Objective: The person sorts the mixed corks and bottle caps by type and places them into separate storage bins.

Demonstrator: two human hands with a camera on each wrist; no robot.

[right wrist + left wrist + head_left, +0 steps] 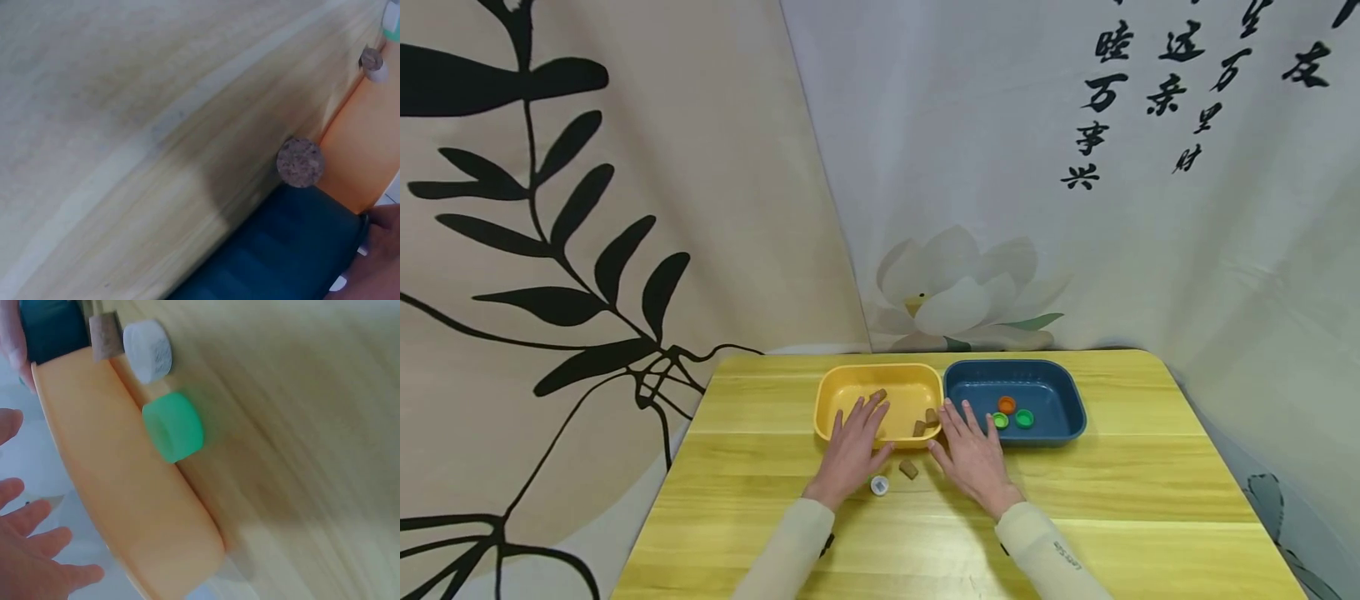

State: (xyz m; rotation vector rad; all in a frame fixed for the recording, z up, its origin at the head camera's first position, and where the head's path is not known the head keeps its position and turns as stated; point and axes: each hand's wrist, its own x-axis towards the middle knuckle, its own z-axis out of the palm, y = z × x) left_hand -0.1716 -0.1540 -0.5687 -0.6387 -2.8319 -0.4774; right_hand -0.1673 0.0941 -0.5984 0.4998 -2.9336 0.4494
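Observation:
My left hand (850, 454) has its fingers spread over the front edge of the yellow tray (880, 369), holding nothing. My right hand (976, 462) reaches with extended fingers over the front left corner of the blue tray (1052, 385), fingertips inside its rim. Cork stoppers (919, 428) lie in the yellow tray. An orange cap (1007, 405), a green cap (1024, 418) and a light green cap (1000, 420) sit in the blue one. Between my hands, a white cap (880, 485) and a cork stopper (908, 469) are on the table.
Against the yellow tray's front wall stands another green cap (175, 427), seen from the left wrist. A cork stopper (300, 162) is close by the tray corners in the right wrist view. Printed curtains (737, 208) hang behind the wooden table (1150, 500).

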